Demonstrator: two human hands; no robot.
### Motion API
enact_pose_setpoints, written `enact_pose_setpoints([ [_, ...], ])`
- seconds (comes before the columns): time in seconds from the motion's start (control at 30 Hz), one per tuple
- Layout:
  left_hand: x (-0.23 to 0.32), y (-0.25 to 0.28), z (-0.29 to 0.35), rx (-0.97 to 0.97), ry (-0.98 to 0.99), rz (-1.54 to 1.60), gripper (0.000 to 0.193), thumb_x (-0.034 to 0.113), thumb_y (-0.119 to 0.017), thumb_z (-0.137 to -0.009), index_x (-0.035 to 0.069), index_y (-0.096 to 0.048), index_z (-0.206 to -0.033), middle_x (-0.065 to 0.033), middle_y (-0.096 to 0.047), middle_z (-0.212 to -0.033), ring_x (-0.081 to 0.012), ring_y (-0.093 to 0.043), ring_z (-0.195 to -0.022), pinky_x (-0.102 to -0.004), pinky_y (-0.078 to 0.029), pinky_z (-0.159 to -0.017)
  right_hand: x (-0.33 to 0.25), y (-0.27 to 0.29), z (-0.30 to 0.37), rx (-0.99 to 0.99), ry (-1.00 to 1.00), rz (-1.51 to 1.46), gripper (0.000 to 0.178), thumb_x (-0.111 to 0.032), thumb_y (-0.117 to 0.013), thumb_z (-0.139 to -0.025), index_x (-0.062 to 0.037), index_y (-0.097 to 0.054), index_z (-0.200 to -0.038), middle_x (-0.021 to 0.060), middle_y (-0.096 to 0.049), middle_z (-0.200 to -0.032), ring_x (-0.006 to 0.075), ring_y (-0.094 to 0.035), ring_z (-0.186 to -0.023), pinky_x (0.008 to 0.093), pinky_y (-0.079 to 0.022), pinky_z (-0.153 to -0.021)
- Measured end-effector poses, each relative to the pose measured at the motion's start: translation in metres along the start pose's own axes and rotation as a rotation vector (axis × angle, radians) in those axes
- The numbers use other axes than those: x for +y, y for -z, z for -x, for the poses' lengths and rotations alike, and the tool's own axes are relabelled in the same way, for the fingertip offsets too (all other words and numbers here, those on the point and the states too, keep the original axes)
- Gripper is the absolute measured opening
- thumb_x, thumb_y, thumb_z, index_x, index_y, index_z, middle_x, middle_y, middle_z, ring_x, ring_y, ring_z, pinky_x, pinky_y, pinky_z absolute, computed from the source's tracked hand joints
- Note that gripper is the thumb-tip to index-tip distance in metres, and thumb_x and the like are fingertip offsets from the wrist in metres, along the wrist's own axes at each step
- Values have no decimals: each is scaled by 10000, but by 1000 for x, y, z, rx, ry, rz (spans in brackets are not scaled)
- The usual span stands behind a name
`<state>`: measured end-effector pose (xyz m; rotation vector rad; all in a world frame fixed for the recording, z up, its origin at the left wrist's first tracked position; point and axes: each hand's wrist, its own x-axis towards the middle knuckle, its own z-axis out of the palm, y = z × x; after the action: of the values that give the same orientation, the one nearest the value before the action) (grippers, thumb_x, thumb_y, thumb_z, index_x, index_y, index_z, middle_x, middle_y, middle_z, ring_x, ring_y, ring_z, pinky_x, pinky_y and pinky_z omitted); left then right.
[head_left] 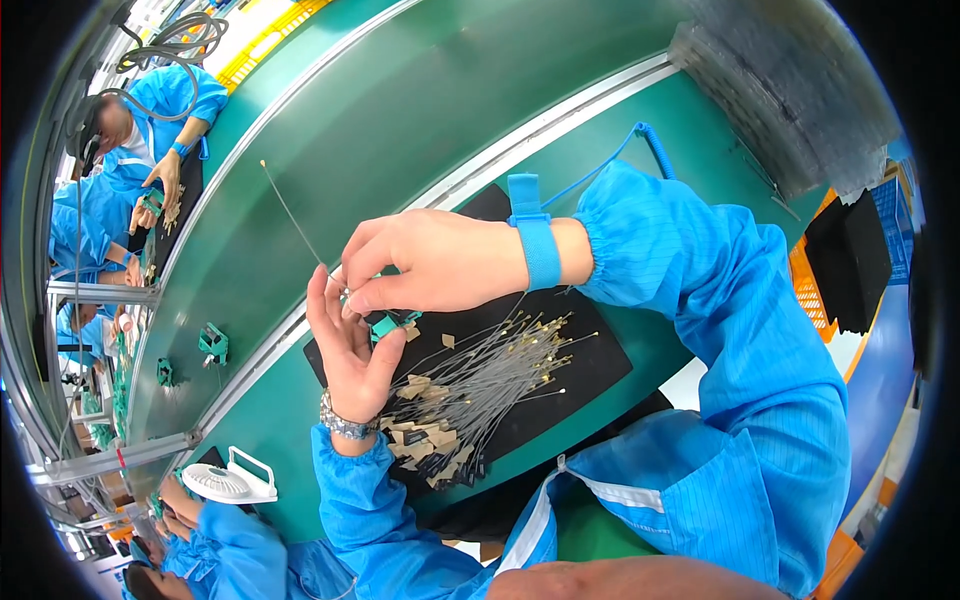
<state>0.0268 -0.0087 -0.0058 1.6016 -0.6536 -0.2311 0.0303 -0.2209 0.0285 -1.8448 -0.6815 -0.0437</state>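
Observation:
My left hand (350, 350) and my right hand (430, 262) meet over the left part of a black mat (595, 350). A small green plastic part (384, 326) shows between my left thumb and fingers, partly hidden by the hands. My right fingers are pinched at a thin grey cable (291, 213), which sticks out up and left past my left fingertips and ends in a gold-coloured tip. Exactly where the cable meets the green part is hidden. Below the hands lies a pile of similar grey cables (500, 370) with gold tips and tan paper tabs (425, 435).
Across a metal rail, a green conveyor belt (400, 110) carries green plastic parts (213, 343). A white fan (228, 482) stands at the left. Co-workers in blue (185, 95) sit along the far side and lower left. A blue coiled cord (654, 150) runs toward my wrist strap; a grey box (785, 85) stands behind it.

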Motion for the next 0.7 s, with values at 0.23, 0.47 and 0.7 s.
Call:
enact_pose_setpoints([
  [0.23, 4, 0, -1, 17, -15, -7, 974, -43, -659, -778, 89, -64, -1538, -165, -297, -1465, -282, -464, -1258, -388, -425, -1004, 1, -3, -3, 22, 1, 29, 229, -276, -638, -903, -80, -741, -962, 147, -640, -1109, 301, -648, -918, 366, -514, -789],
  [0.47, 0, -3, -2, 40, -19, 15, 993, -44, -664, -762, 99, -63, -1540, -170, -304, -1456, -295, -458, -1265, -400, -421, -1012, 4, -6, -1, 66, -16, 17, 218, -279, -644, -893, -100, -753, -949, 159, -644, -1104, 299, -655, -907, 362, -517, -781],
  [0.7, 3, -4, -2, 55, -11, 25, 1019, -22, -681, -754, 106, -50, -1544, -174, -289, -1471, -299, -452, -1272, -417, -409, -1030, 6, -9, -1, 98, 8, 8, 219, -281, -653, -882, -95, -759, -926, 165, -649, -1096, 305, -658, -906, 368, -521, -785],
])
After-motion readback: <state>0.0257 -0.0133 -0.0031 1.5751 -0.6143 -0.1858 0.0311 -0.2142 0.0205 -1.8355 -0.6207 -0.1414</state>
